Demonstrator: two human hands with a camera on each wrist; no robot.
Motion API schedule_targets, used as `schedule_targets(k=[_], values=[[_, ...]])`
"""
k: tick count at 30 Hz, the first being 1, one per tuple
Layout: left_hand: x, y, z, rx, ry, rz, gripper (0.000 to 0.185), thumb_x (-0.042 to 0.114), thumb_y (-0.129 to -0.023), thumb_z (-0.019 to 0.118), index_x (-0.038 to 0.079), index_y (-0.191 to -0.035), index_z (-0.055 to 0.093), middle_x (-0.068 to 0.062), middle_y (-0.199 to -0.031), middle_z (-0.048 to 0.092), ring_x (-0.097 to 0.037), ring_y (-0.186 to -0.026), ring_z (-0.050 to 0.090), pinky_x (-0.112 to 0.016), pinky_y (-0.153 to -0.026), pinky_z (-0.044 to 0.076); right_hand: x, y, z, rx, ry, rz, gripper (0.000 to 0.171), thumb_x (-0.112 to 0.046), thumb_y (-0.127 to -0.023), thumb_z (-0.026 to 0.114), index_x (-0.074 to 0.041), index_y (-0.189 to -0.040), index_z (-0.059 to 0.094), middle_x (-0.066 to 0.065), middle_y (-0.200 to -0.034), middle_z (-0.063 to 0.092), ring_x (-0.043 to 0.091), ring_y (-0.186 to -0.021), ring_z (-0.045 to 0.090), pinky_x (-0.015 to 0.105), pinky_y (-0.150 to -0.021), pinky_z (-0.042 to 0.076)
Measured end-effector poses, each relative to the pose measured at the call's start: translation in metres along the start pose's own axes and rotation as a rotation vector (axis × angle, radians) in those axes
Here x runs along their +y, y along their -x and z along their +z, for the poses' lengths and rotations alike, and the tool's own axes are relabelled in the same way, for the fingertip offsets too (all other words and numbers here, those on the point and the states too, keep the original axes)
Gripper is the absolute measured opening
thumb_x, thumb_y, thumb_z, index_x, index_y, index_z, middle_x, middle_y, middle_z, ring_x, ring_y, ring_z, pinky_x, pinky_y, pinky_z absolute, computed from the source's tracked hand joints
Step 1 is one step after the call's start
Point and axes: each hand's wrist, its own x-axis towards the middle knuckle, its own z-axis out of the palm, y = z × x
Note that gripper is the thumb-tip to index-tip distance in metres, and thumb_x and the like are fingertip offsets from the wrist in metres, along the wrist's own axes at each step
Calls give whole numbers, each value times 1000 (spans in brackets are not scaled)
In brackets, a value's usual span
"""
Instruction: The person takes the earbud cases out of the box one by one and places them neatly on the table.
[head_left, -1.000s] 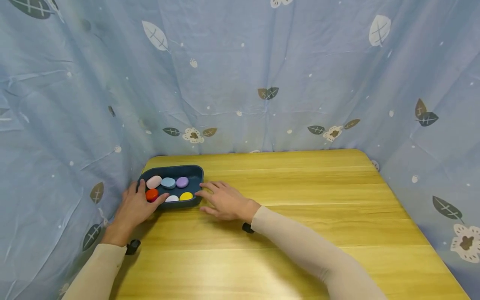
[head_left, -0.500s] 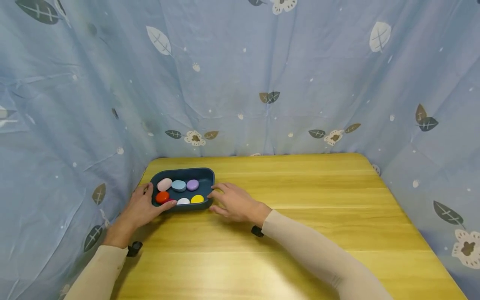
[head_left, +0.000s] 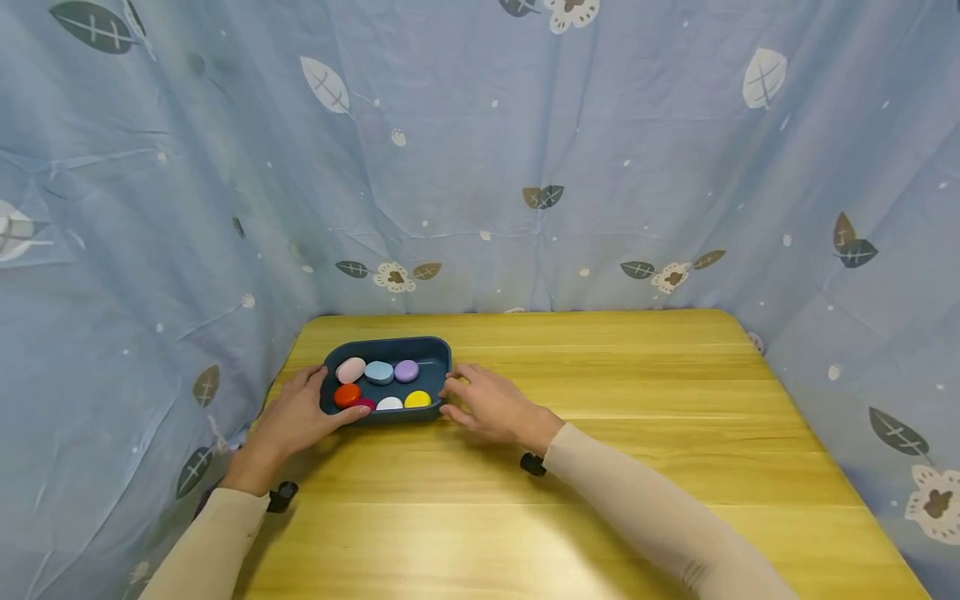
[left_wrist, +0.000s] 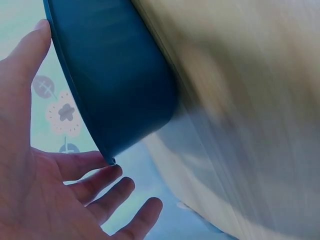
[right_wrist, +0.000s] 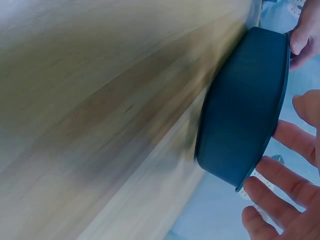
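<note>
A dark blue rounded tray (head_left: 387, 416) lies near the table's back left. Several smooth, rounded pieces are in it: a pink one (head_left: 350, 370), a light blue one (head_left: 379, 372), a purple one (head_left: 407, 371), an orange-red one (head_left: 347, 395), a yellow one (head_left: 417, 400), a white one (head_left: 389, 403) and a partly hidden magenta one (head_left: 365, 403). My left hand (head_left: 296, 414) spreads round the left end, thumb and fingertips touching the rim (left_wrist: 75, 95). At the opposite end, my right hand (head_left: 495, 406) touches the rim with relaxed fingertips; its thumb looks apart from it.
The wooden table (head_left: 637, 433) stretches away to the right and front of the tray. A blue patterned curtain (head_left: 480, 167) hangs behind the table and along both sides. Small black devices (head_left: 533, 464) sit at both wrists.
The tray has shifted to the right with its pieces, and both hands have moved along with it. The right fingertips have come against the tray's end. The head view has tilted slightly.
</note>
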Motion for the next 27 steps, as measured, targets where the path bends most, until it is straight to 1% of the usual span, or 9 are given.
schedule_targets(k=[6, 11, 14, 18, 24, 27], values=[[9, 2, 5, 34, -2, 47, 133, 89, -93, 78, -13, -171, 44, -37, -179, 40, -61, -160, 46, -80, -133, 40, 7, 12, 2, 56, -12, -6, 28, -42, -119, 71, -20, -132, 84, 2, -134, 72, 17, -116, 70, 33, -102, 67], [21, -1, 9, 31, 8, 61, 132, 90, -91, 79, -10, -171, 47, -33, -181, 41, -57, -162, 47, -77, -135, 40, 13, 24, -2, 97, -34, 10, 22, -40, -116, 75, -21, -123, 83, 2, -126, 71, 14, -102, 67, 30, -89, 66], [30, -5, 10, 22, 16, 65, 132, 89, -92, 79, -9, -172, 46, -31, -183, 41, -56, -164, 46, -76, -136, 39, 18, 31, -6, 110, -39, 39, 20, -42, -116, 76, -22, -119, 81, 0, -122, 70, 13, -98, 65, 29, -86, 64], [40, -8, 11, 18, 30, 72, 127, 85, -93, 81, -7, -172, 48, -30, -183, 41, -54, -165, 46, -77, -135, 40, 26, 38, -9, 137, -41, 66, 19, -41, -114, 79, -23, -114, 81, 0, -118, 68, 12, -95, 62, 28, -83, 63], [48, -7, 13, 24, 14, 92, 116, 75, -95, 87, -8, -168, 53, -29, -178, 50, -52, -161, 52, -74, -133, 45, 32, 49, -12, 170, -43, 68, 20, -40, -111, 83, -21, -107, 81, 0, -112, 68, 12, -91, 61, 29, -80, 62], [52, -7, 15, 22, 19, 105, 113, 74, -94, 89, -8, -165, 57, -27, -175, 54, -50, -159, 55, -71, -132, 48, 35, 56, -13, 179, -40, 81, 20, -40, -110, 85, -21, -105, 81, 0, -112, 67, 12, -90, 60, 28, -78, 61]])
